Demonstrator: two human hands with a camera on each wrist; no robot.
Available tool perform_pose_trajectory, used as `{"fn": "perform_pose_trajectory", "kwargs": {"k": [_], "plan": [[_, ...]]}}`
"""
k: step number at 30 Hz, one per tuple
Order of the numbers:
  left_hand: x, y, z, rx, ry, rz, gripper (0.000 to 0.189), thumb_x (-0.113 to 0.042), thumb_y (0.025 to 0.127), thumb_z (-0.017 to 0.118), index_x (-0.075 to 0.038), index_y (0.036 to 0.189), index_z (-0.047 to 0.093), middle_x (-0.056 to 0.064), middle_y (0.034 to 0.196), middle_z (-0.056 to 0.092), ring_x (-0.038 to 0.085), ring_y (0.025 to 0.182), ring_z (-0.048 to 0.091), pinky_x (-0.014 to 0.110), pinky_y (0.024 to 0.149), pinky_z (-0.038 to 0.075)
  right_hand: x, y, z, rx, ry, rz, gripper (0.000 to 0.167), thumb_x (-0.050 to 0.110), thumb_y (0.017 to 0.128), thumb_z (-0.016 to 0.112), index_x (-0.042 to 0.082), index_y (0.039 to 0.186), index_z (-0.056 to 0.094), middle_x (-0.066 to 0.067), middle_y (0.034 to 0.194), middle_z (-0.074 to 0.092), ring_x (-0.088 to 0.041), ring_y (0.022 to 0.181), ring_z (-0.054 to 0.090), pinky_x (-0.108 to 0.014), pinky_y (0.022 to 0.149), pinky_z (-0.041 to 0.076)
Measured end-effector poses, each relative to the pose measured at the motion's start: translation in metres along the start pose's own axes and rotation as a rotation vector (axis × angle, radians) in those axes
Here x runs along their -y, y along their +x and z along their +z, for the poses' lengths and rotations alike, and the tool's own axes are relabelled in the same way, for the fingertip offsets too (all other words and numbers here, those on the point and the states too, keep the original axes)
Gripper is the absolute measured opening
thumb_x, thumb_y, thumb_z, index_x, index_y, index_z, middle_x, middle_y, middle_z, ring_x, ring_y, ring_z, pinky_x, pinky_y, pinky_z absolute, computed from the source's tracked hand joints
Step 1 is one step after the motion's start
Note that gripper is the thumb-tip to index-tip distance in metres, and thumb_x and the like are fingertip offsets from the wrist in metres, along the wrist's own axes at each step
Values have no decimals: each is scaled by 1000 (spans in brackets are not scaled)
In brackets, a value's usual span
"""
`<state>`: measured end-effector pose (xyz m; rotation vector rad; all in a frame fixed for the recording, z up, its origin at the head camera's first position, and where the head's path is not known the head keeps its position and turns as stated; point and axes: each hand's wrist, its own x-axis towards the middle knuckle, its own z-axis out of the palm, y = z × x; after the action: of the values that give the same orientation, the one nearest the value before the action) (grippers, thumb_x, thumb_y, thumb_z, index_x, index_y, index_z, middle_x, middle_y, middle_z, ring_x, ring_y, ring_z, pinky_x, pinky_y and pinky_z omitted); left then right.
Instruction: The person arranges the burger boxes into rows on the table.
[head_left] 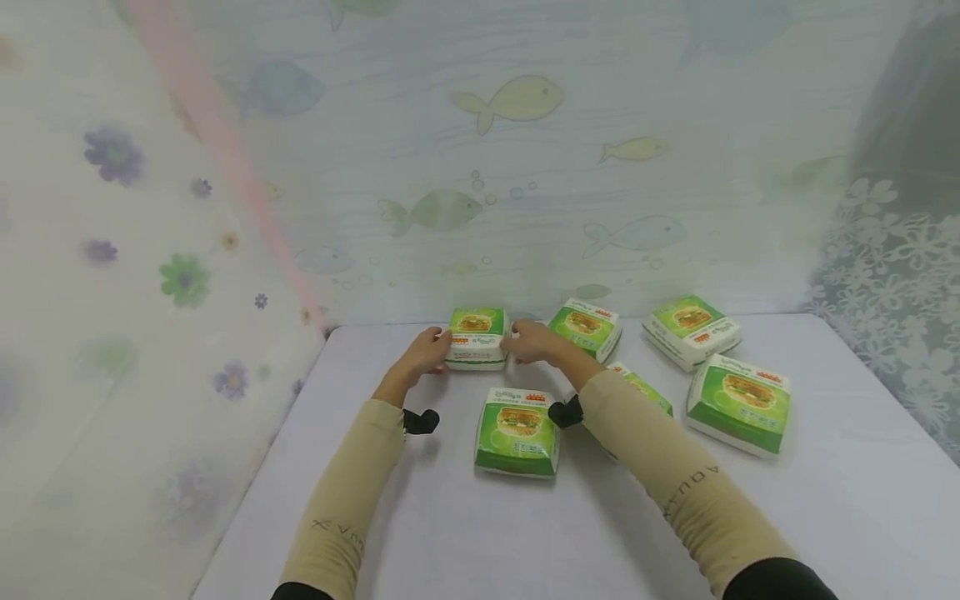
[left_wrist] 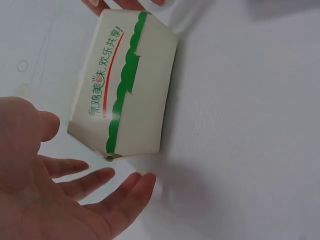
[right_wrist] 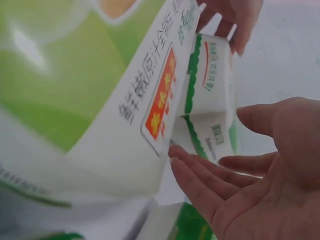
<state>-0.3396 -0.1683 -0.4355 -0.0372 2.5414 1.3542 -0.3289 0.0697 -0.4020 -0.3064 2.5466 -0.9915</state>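
With left hand [head_left: 429, 350] and right hand [head_left: 531, 342] uncurled, gripping nothing, flanks leftmost green-and-white box [head_left: 477, 340] from opposite sides; reaches palms-inward over counter [head_left: 450, 533].

Green-and-white cardboard burger box [head_left: 477, 340], squarish w/ sloped sides; closed, upright, burger pic on top, white front w/ green scalloped band & red line; nr far edge of white tabletop [head_left: 450, 533].
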Motion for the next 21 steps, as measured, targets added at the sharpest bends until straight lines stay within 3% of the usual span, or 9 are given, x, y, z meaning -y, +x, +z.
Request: {"fn": "perform_pose_trajectory", "kwargs": {"k": [4, 8, 12, 16, 21], "plan": [[3, -15, -6, -31, 55, 18, 64, -37, 110, 39, 1, 160, 23, 26, 157, 37, 38, 132, 51, 46, 98, 54, -3, -13, -6, -25, -143, -57, 56, 32, 108, 48, -7, 148, 43, -22, 134, 60, -32, 116, 64, -43, 101, 50], [5, -32, -8, -45, 114, 48, 65, -40, 110, 40, -2, 160, 24, 24, 157, 38, 42, 138, 46, 55, 108, 45, -6, -37, -16, -47, -199, -131, 51, 30, 108, 49, -7, 143, 49, -25, 140, 55, -38, 128, 56, -48, 104, 49], [5, -50, -7, -65, 157, 81, 64, -40, 109, 43, -2, 159, 27, 23, 157, 39, 44, 144, 37, 60, 112, 38, -8, -60, -22, -41, -186, -165, 49, 28, 107, 53, -7, 141, 51, -25, 134, 59, -38, 123, 59, -48, 99, 51], [2, -68, 0, -61, 173, 124, 62, -37, 109, 44, -1, 158, 30, 23, 154, 43, 44, 138, 45, 58, 107, 44, -13, -77, -23, -45, -207, -178, 46, 27, 105, 57, -6, 138, 54, -24, 128, 63, -38, 119, 61, -47, 96, 53], [-2, -87, 11, -11, 169, 149, 61, -37, 109, 46, -2, 157, 32, 20, 150, 48, 42, 133, 49, 56, 103, 48, -17, -94, -20, -49, -202, -210, 44, 24, 103, 60, -6, 135, 57, -24, 128, 64, -39, 121, 60, -48, 98, 52]]}}
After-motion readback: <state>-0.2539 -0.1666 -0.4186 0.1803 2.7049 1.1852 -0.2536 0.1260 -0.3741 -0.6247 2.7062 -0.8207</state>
